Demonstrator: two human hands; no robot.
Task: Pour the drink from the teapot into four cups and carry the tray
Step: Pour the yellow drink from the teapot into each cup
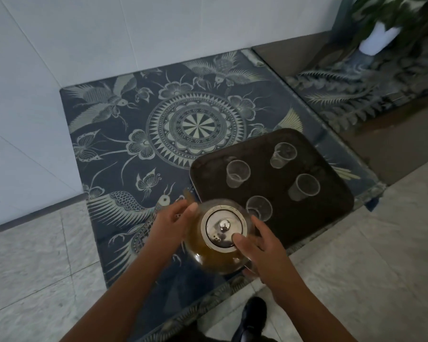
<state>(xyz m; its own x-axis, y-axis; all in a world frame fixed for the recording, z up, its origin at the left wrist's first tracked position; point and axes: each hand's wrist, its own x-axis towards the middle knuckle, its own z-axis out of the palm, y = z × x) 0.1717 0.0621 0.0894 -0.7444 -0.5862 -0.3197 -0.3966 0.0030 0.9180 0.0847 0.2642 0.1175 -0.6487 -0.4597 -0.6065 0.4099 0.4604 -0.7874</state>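
Observation:
A round glass teapot (203,253) with amber drink and a metal lid (223,228) hangs over the table's near edge, just in front of the dark brown tray (307,218). My left hand (171,220) cups its left side near the spout. My right hand (265,248) grips the right side, thumb pressing on the lid. On the tray stand clear plastic cups: one far left (237,172), one far right (283,154), one right (304,186) and one nearest (258,208), right beside the teapot. All look empty.
The tray lies on a low table with a blue patterned cloth (134,119) set against a white wall. A second table (356,99) adjoins on the right, with a plant in a white pot (378,38). My dark shoe (252,314) stands on the pale tiled floor.

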